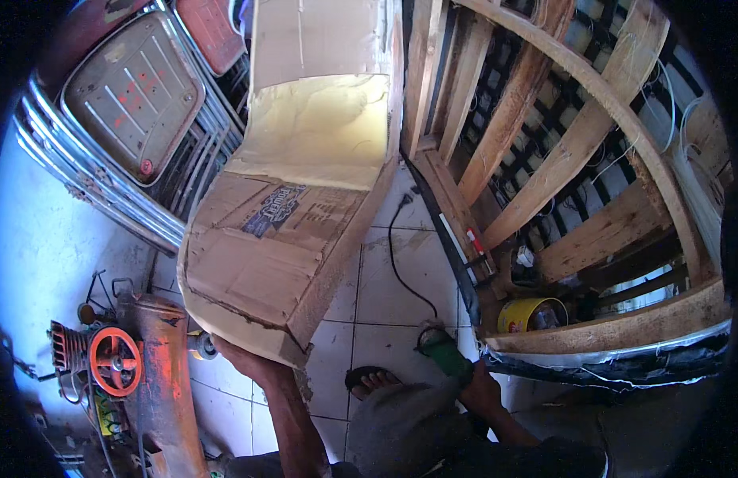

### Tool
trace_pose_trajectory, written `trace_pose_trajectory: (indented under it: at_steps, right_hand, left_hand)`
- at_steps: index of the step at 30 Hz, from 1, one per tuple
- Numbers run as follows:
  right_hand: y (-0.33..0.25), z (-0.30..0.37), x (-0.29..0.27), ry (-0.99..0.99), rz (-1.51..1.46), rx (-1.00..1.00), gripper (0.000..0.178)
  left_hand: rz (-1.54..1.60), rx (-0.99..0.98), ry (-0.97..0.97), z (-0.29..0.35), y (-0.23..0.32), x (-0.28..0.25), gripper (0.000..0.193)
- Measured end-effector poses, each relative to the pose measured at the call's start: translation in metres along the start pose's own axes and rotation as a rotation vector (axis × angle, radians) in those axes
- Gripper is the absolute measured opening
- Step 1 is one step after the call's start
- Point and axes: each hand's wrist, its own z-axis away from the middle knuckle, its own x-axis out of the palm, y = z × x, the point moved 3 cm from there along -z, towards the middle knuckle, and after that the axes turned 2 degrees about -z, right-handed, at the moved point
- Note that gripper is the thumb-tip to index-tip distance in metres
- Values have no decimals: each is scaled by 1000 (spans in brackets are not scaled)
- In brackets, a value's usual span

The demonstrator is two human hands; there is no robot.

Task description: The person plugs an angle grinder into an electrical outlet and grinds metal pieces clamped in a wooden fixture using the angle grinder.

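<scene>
Right hand (482,390): closed round the rear of a green power tool (447,356); working end points away from the body, low over the floor. Cannot tell if it's running.
Left hand (249,365): at the near edge of the curved panel (257,267), fingers hidden behind it; cannot tell if gripping or just propping. If only propping, a bump could drop that edge.
Sandaled foot (373,378): just beside the tool's head. Risk: contact if the one-handed hold slips or kicks.
Panel: between compressor and wooden frame, cardboard-faced, foam-edged, near end at the left hand, bending upward at the far end. Cardboard could tear if lifted by its edge.
Compressor (115,362): near the left hand, red wheel. Panel could knock it if swung left.
Dark cord (395,253): loose on the tiles, plug at far end; likely the tool's, can't confirm. Snag or trip risk.
Wooden frame (500,199): right side, yellow tin (532,315) inside; a knock might tip it.
Yellow foam (321,119): on the panel's bend; rough handling could dent it.
Folding chairs (138,99): stacked left; panel could scrape them.
</scene>
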Motion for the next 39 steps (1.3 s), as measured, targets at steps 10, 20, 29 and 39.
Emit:
trace_pose_trajectory:
  at_steps: [10,20,29,39]
  right_hand:
    - [47,-8,29,108,240,-195,67]
    - [-59,-102,64,362,144,-693,62]
    - [-173,-200,111,243,273,-446,63]
    - [-244,-8,181,-314,102,-1307,31]
  left_hand:
    - [-873,231,121,100,-51,-27,63]
    - [-389,181,97,96,-24,-16,33]
    - [-506,145,-70,96,9,-54,36]
    - [-1657,-165,-980,60,100,-236,34]
